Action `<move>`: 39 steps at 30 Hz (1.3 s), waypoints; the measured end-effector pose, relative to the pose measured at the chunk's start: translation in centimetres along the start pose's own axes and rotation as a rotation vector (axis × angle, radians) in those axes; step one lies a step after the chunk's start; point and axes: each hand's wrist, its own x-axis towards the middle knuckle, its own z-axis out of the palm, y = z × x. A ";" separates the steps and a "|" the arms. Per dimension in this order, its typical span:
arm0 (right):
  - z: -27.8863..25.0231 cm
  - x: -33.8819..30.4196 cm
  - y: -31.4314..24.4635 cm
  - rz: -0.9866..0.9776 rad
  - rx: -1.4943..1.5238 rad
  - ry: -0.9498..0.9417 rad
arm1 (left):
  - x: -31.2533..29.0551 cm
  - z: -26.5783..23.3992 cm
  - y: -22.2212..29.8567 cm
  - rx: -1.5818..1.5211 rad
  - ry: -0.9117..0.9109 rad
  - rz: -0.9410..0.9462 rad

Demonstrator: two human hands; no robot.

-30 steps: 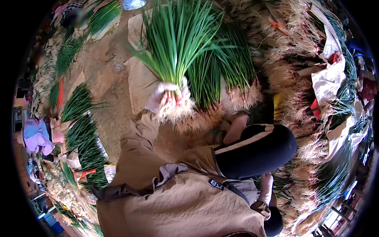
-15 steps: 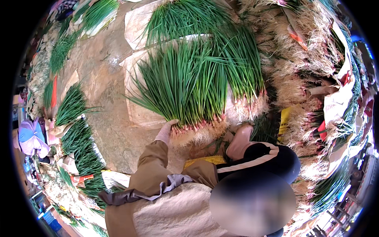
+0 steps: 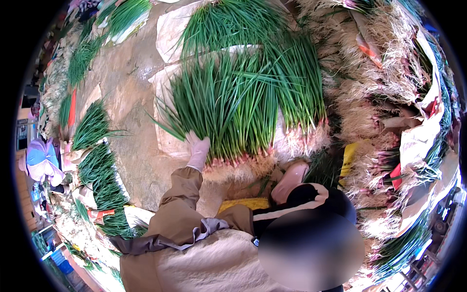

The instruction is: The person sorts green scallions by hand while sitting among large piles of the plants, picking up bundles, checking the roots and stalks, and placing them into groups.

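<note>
My left hand (image 3: 197,146), in a pale pinkish glove, lies against the left side of a broad row of spring onions (image 3: 233,112). Its fingers look stretched out, resting on the lower green stalks just above the roots. Pink-white bulbs line up along the near end of the row, with pale hairy roots (image 3: 238,171) below. Beneath the leaves is a whitish woven sack (image 3: 172,146). The brown right sleeve (image 3: 238,220) ends behind my dark-clothed knee, and my right hand does not show.
More spring onions (image 3: 299,92) adjoin on the right, and another pile (image 3: 228,24) lies beyond. Bundles with long roots (image 3: 362,97) are heaped along the right. A pink boot (image 3: 290,181) stands near the row. Green bundles (image 3: 102,180) line the left side of the wet floor (image 3: 131,117).
My left hand has moved up and left, from the bulb end onto the lower stalks at the row's left edge. The view has shifted slightly.
</note>
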 end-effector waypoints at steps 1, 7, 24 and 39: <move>0.0 0.3 0.0 -0.007 0.007 -0.009 | 1.0 -1.4 1.2 -0.191 0.256 0.306; -0.1 2.7 0.6 0.016 0.018 -0.012 | -0.8 -3.6 23.6 -0.800 -0.538 0.711; 4.1 0.5 2.5 0.161 0.196 0.136 | 14.0 -7.9 37.2 -0.720 0.404 0.813; -2.0 -10.8 7.1 0.396 0.379 1.055 | -44.4 -20.2 25.9 -0.790 -2.057 0.495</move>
